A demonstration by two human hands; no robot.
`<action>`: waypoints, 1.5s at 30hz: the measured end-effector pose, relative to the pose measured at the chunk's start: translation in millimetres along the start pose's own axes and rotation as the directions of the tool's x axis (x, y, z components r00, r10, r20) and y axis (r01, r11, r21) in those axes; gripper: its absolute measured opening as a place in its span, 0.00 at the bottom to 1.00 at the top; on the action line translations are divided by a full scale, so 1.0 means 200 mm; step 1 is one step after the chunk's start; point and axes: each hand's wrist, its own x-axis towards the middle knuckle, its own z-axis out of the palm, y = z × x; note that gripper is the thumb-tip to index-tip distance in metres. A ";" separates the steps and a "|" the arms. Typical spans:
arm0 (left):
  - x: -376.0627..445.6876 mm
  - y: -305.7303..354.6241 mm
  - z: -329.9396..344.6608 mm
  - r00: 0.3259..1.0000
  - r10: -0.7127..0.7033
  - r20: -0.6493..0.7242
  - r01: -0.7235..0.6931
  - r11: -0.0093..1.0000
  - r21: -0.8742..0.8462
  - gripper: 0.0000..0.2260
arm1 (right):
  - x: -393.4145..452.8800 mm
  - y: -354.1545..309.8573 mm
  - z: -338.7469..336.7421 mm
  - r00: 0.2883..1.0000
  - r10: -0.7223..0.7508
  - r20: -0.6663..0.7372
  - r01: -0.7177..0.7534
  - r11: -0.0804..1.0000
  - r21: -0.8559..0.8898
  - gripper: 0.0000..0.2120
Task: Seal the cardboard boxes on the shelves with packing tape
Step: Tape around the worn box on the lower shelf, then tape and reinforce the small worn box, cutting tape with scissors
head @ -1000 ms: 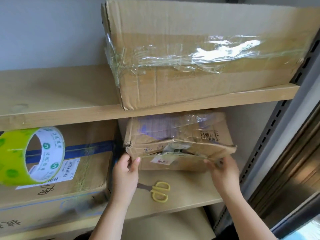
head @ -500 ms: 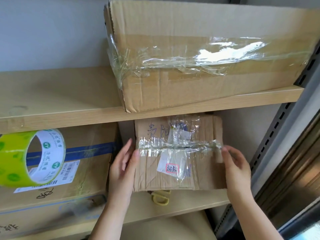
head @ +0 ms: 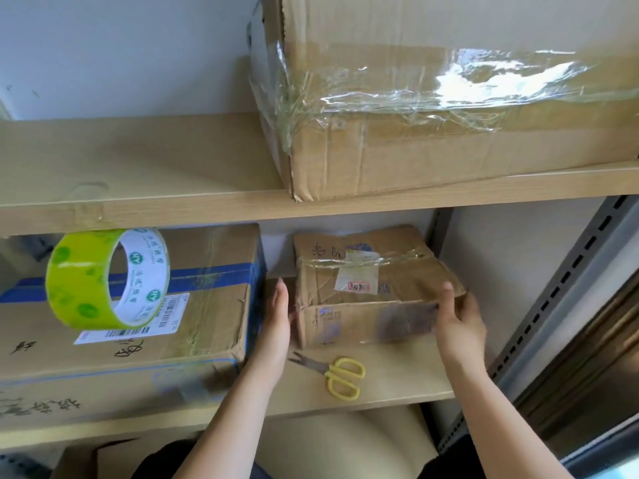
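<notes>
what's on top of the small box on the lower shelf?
Clear tape strip, white label and handwriting on the small box. Right hand covers its front right corner.

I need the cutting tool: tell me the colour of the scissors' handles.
Yellow handles on the scissors, clearest in the head view.

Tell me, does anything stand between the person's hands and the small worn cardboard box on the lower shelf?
Nothing visible does. The right hand already grips the small worn cardboard box at its front right corner, and the left hand lies flat by its left side. The yellow-handled scissors lie in front, apart from both.
</notes>
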 end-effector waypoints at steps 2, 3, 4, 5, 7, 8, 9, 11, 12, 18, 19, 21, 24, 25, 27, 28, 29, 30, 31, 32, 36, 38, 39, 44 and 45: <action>-0.08 0.02 -0.04 0.998 0.060 -0.008 -0.059 0.991 0.120 0.43 | -0.08 0.04 0.04 0.995 -0.087 -0.039 0.076 0.972 -0.221 0.31; -0.13 0.02 -0.04 0.993 0.118 -0.017 -0.112 0.973 0.202 0.34 | -0.13 0.06 0.06 0.970 -0.237 -0.058 0.204 0.918 -0.341 0.26; -0.18 0.01 -0.04 0.985 0.172 -0.027 -0.157 0.946 0.284 0.27 | -0.20 0.06 0.10 0.900 -0.436 0.002 0.395 0.815 -0.424 0.18; -0.21 -0.01 -0.05 0.973 0.229 -0.016 -0.207 0.908 0.365 0.24 | -0.26 0.07 0.14 0.809 -0.568 0.152 0.563 0.672 -0.481 0.11; -0.27 -0.05 -0.06 0.954 0.299 0.032 -0.274 0.820 0.502 0.21 | -0.35 0.09 0.24 0.660 -0.504 0.557 0.750 0.477 -0.458 0.08; -0.29 -0.07 -0.08 0.949 0.310 0.059 -0.291 0.787 0.544 0.19 | -0.39 0.11 0.29 0.616 -0.375 0.692 0.773 0.456 -0.441 0.11; -0.31 -0.09 -0.10 0.948 0.308 0.078 -0.297 0.770 0.565 0.18 | -0.41 0.13 0.32 0.595 -0.247 0.765 0.769 0.450 -0.453 0.14; -0.36 -0.11 -0.15 0.950 0.299 0.090 -0.298 0.778 0.553 0.14 | -0.42 0.14 0.37 0.626 -0.146 0.766 0.709 0.515 -0.482 0.15; -0.39 -0.11 -0.17 0.951 0.293 0.095 -0.297 0.794 0.530 0.13 | -0.43 0.14 0.39 0.644 -0.153 0.750 0.689 0.542 -0.481 0.14; -0.59 -0.15 -0.33 0.963 0.245 0.113 -0.268 0.824 0.499 0.13 | -0.56 0.19 0.44 0.704 -0.166 0.691 0.651 0.541 -0.532 0.15; -0.61 -0.16 -0.36 0.963 0.258 0.082 -0.265 0.836 0.481 0.12 | -0.57 0.19 0.44 0.725 -0.156 0.671 0.632 0.540 -0.557 0.15; -0.66 -0.17 -0.41 0.956 0.292 -0.004 -0.263 0.865 0.428 0.12 | -0.59 0.20 0.43 0.752 -0.145 0.643 0.607 0.534 -0.589 0.14; -0.73 -0.16 -0.47 0.932 0.324 -0.163 -0.263 0.913 0.311 0.12 | -0.66 0.17 0.43 0.774 -0.141 0.617 0.588 0.522 -0.618 0.15; -0.77 -0.13 -0.50 0.915 0.330 -0.232 -0.270 0.928 0.257 0.13 | -0.70 0.13 0.42 0.779 -0.162 0.606 0.588 0.528 -0.614 0.16; -0.83 -0.02 -0.58 0.834 0.380 -0.400 -0.337 0.925 0.176 0.12 | -0.79 0.03 0.41 0.763 -0.327 0.558 0.620 0.616 -0.486 0.16; -0.85 0.07 -0.62 0.777 0.407 -0.480 -0.380 0.911 0.159 0.11 | -0.85 -0.05 0.41 0.737 -0.437 0.515 0.646 0.680 -0.348 0.14; -0.88 0.19 -0.66 0.727 0.418 -0.545 -0.412 0.900 0.142 0.10 | -0.92 -0.15 0.39 0.717 -0.531 0.451 0.658 0.729 -0.187 0.11; -0.91 0.31 -0.68 0.696 0.412 -0.588 -0.428 0.896 0.121 0.09 | -0.99 -0.26 0.37 0.703 -0.599 0.384 0.660 0.750 -0.039 0.09; -0.92 0.43 -0.69 0.699 0.389 -0.600 -0.429 0.899 0.083 0.10 | -1.06 -0.39 0.35 0.703 -0.620 0.349 0.641 0.765 0.069 0.09; -0.94 0.55 -0.69 0.729 0.361 -0.581 -0.403 0.913 0.062 0.12 | -1.11 -0.53 0.34 0.714 -0.608 0.347 0.598 0.787 0.151 0.13; -0.98 0.85 -0.62 0.876 0.294 -0.382 -0.261 0.956 0.138 0.10 | -1.19 -1.01 0.38 0.711 -0.477 0.517 0.429 0.877 0.219 0.30; -1.01 0.88 -0.61 0.890 0.301 -0.342 -0.246 0.950 0.195 0.09 | -1.19 -1.12 0.41 0.676 -0.384 0.629 0.299 0.923 0.242 0.23; -1.03 0.88 -0.62 0.892 0.319 -0.320 -0.256 0.941 0.223 0.07 | -1.20 -1.15 0.41 0.667 -0.340 0.662 0.215 0.940 0.266 0.20; -1.11 0.91 -0.63 0.871 0.430 -0.238 -0.309 0.855 0.416 0.12 | -1.20 -1.22 0.45 0.655 -0.092 0.750 -0.230 0.921 0.315 0.19; -1.12 0.93 -0.64 0.866 0.444 -0.231 -0.311 0.839 0.446 0.14 | -1.20 -1.25 0.44 0.624 -0.073 0.778 -0.277 0.911 0.307 0.14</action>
